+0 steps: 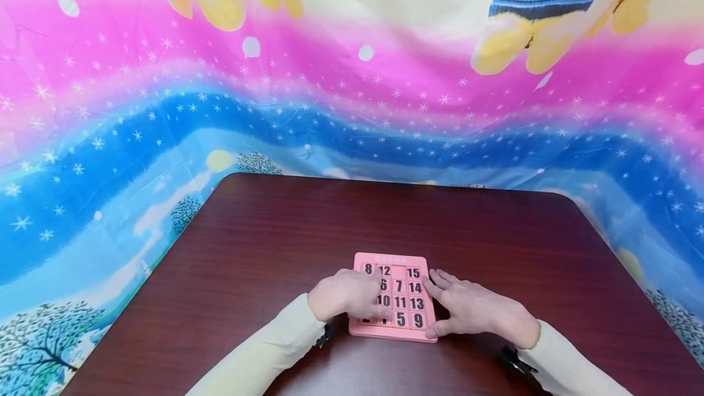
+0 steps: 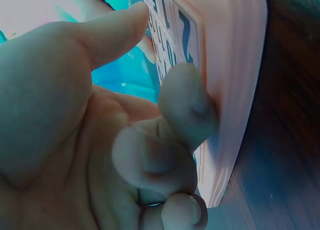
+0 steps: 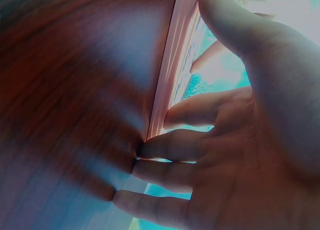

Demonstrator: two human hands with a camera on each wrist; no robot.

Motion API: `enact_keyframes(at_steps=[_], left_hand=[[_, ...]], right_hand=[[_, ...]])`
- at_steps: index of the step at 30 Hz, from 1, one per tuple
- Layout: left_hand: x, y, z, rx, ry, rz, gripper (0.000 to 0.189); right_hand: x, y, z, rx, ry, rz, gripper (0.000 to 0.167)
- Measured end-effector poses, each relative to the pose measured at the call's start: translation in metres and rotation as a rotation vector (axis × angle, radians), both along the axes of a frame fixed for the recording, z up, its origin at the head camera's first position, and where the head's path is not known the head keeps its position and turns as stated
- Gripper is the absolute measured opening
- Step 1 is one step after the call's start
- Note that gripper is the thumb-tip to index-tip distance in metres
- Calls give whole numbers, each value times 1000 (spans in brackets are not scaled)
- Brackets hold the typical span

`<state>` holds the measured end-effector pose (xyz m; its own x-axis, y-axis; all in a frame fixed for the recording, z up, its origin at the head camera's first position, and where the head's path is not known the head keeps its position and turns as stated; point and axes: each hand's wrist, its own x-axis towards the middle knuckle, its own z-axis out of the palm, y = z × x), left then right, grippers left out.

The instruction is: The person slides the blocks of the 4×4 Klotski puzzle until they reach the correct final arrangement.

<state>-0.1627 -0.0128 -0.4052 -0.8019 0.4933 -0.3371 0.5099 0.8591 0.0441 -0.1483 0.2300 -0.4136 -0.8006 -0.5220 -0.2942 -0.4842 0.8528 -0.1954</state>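
A pink sliding number puzzle [image 1: 400,302] lies flat on the table, its black-numbered tiles facing up. One gap [image 1: 398,271] shows in its top row, between the 12 and the 15. Across the left part of the board reaches my left hand [image 1: 352,292], hiding some tiles; its thumb and a fingertip are over the tiles. In the left wrist view its other fingers [image 2: 155,160] bend loosely beside the frame. My right hand [image 1: 475,307] rests along the puzzle's right edge, thumb near the lower corner. Its fingers [image 3: 165,175] are nearly straight, touching the frame and tabletop.
The dark reddish-brown wooden table [image 1: 275,231] extends around the puzzle, with rounded far corners. Behind it hangs a colourful cloth [image 1: 352,90] with snowflakes and bears. Black straps [image 1: 517,359] show at the cuffs of the pale sleeves [image 1: 264,347].
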Motion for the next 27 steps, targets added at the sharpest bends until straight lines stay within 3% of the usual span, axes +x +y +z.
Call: enact_keyframes(at_steps=[14,19,27], left_hand=[[-1,23,-1,-33,-31,-16,94],[-2,30,-1,-16,-31,-50,92],[0,25,-1,2,-38,-33,88]], right_hand=[[0,1,0,-10,13,16,102],[0,1,1,-7,10,14,103],[0,1,-1,-8,8,20,101]])
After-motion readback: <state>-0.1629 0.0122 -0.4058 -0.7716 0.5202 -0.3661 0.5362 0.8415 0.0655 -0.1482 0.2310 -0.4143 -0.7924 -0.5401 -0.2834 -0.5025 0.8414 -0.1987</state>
